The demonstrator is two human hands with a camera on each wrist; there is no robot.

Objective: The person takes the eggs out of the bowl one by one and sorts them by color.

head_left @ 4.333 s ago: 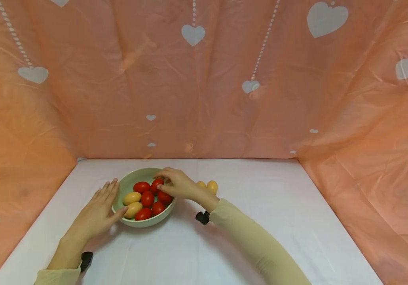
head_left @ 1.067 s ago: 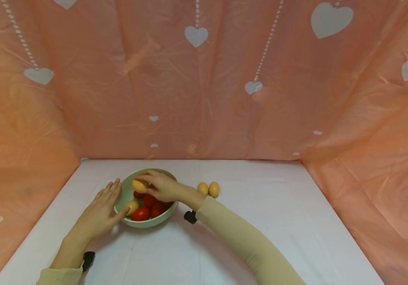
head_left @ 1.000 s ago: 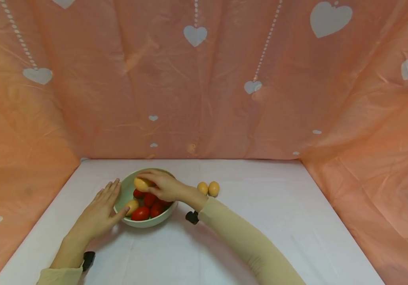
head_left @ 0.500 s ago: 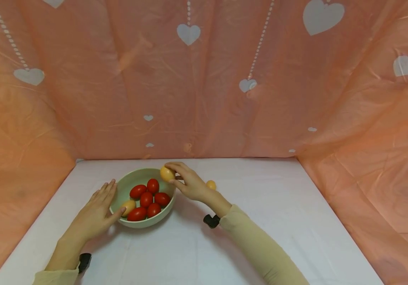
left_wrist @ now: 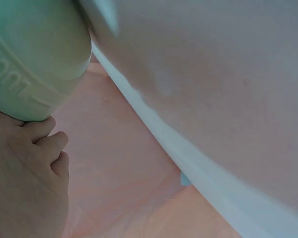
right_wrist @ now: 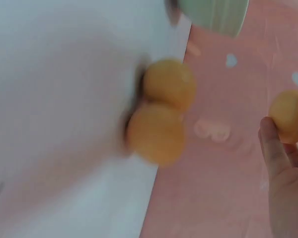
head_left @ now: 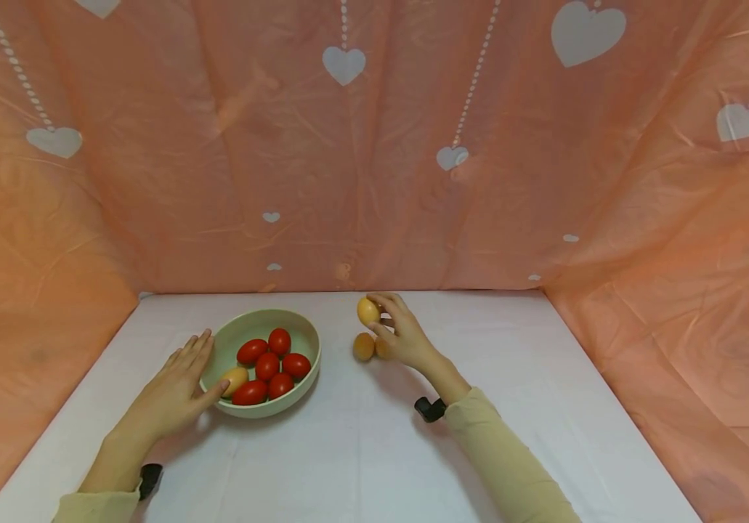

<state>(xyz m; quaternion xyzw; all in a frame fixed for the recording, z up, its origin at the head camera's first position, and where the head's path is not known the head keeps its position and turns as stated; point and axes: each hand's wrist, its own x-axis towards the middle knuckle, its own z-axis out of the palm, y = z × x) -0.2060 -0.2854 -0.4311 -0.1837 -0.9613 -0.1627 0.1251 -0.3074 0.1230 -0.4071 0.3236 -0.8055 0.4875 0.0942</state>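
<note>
A pale green bowl (head_left: 312,334) on the left of the white table holds several glossy red egg-shaped pieces (head_left: 266,367) and one yellow egg-shaped piece (head_left: 236,379). My left hand (head_left: 168,396) rests against the bowl's left side, fingers extended along the outside and thumb at the rim. In the left wrist view its fingertips touch the bowl wall (left_wrist: 39,59). Right of the bowl, my right hand (head_left: 407,338) pinches another yellow egg-shaped piece (head_left: 368,311) between thumb and fingers, raised off the table. Two more yellow pieces (right_wrist: 156,134) sit side by side below it, one partly hidden in the head view.
White cloth covers the table (head_left: 322,465). An orange-pink curtain with pale hearts (head_left: 374,181) stands behind it and along both sides. A black wrist camera (head_left: 430,410) sits beneath the right wrist, another (head_left: 150,481) beneath the left.
The right hand has taken a yellow egg-shaped piece out of the bowl and carried it right, over the two yellow pieces on the table. My left hand stays at the bowl.
</note>
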